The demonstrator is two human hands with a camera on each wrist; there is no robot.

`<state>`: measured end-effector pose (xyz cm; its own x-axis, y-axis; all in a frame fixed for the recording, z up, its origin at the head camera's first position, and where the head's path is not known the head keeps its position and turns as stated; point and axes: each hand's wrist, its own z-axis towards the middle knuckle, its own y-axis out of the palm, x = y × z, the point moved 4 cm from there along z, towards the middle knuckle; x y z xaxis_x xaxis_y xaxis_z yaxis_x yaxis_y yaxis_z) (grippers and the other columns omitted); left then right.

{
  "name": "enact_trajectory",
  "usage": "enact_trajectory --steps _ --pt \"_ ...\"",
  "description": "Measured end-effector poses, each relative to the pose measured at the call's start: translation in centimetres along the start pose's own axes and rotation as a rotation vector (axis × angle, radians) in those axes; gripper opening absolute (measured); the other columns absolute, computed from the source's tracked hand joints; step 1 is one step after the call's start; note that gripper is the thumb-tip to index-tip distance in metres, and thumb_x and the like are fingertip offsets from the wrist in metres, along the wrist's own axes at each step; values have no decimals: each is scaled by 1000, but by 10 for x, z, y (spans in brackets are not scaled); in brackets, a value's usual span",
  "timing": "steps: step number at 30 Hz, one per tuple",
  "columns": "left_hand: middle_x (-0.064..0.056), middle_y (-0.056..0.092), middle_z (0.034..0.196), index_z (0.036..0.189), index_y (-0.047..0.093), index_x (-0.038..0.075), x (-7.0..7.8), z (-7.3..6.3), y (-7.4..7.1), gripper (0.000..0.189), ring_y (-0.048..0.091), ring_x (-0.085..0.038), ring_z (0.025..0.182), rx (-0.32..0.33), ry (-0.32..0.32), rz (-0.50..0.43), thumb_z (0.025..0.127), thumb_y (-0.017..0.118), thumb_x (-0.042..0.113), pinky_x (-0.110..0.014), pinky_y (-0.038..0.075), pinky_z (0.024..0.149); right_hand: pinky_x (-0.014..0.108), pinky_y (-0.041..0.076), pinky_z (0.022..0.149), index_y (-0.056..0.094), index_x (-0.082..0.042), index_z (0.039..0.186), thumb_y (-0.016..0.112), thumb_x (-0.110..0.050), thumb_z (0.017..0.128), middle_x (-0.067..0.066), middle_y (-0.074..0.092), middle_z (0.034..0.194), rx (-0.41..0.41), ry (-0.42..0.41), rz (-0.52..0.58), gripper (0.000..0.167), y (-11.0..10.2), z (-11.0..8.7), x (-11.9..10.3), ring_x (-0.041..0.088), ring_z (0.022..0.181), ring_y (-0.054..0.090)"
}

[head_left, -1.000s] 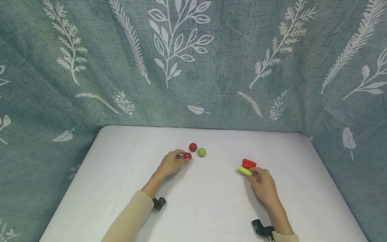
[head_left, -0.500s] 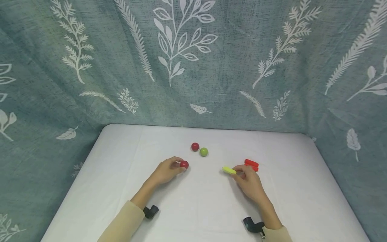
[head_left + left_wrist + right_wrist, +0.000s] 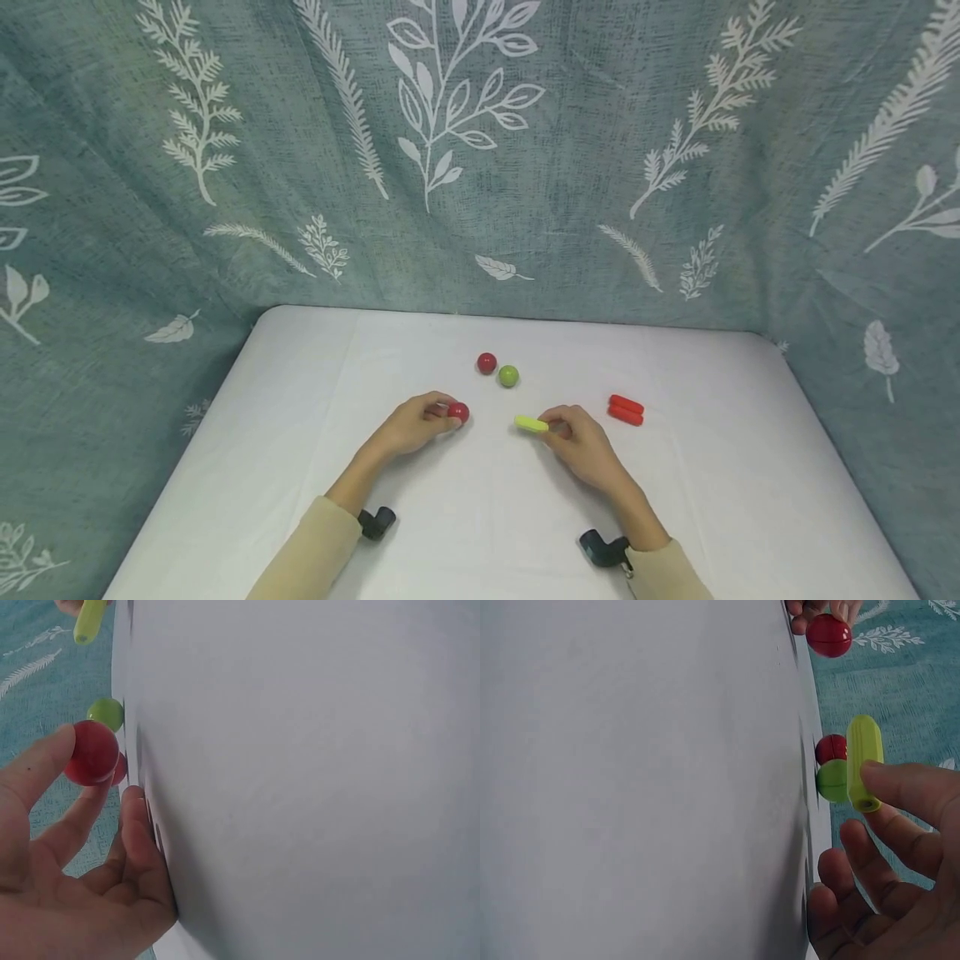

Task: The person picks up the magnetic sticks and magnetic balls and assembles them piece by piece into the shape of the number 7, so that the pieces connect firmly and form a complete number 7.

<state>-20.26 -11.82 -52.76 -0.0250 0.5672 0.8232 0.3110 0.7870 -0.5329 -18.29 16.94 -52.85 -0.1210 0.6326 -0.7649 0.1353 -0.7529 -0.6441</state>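
Note:
My left hand [image 3: 415,425] pinches a glossy red ball [image 3: 458,412] between thumb and fingertips. In the left wrist view the held red ball [image 3: 91,753] shows large, with the other fingers loosely bent below it. My right hand [image 3: 583,443] holds a short yellow-green stick [image 3: 531,424] by one end, pointing toward the left hand. Seen from the right wrist, this yellow-green stick [image 3: 864,761] has ridged sides and a small hole in its near end. A gap separates the ball from the stick.
Behind the hands, a second red ball [image 3: 487,363] and a green ball [image 3: 508,376] sit close together. Two red sticks [image 3: 626,410] lie side by side to the right. A white-covered table [image 3: 480,533] meets a teal leaf-patterned cloth [image 3: 562,167] at the back.
The left hand has drawn its red ball nearer and away from the other two balls. My right hand has carried the yellow-green stick leftward, away from the red sticks.

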Motion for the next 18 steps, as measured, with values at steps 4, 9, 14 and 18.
enact_trajectory --steps 4,9,14,18 --pt "0 67 106 125 68 16 1 0 1 39 61 -17 97 -1 2 10 92 73 36 -43 50 86 29 48 66 70 -15 110 77 -12 88 1 61 101 -22 -27 10 23 6 5 -5 16 81 53" --pt "1 67 106 123 68 17 -1 -1 2 38 60 -17 97 -6 11 12 91 73 37 -43 49 86 30 48 67 71 -16 109 77 -11 88 -1 60 99 -56 -52 34 22 14 11 -14 17 81 53" --pt "1 67 106 123 69 17 -1 -2 2 38 60 -17 97 1 14 2 91 74 36 -43 49 85 30 47 67 71 -17 109 77 -12 88 -2 60 98 -81 -51 43 22 21 16 -20 16 82 53" --pt "1 67 105 123 69 17 -1 -3 2 38 59 -18 96 10 7 0 91 74 36 -42 49 84 32 48 68 71 -17 109 77 -14 89 -3 60 97 -96 -53 45 21 26 20 -24 16 82 53"
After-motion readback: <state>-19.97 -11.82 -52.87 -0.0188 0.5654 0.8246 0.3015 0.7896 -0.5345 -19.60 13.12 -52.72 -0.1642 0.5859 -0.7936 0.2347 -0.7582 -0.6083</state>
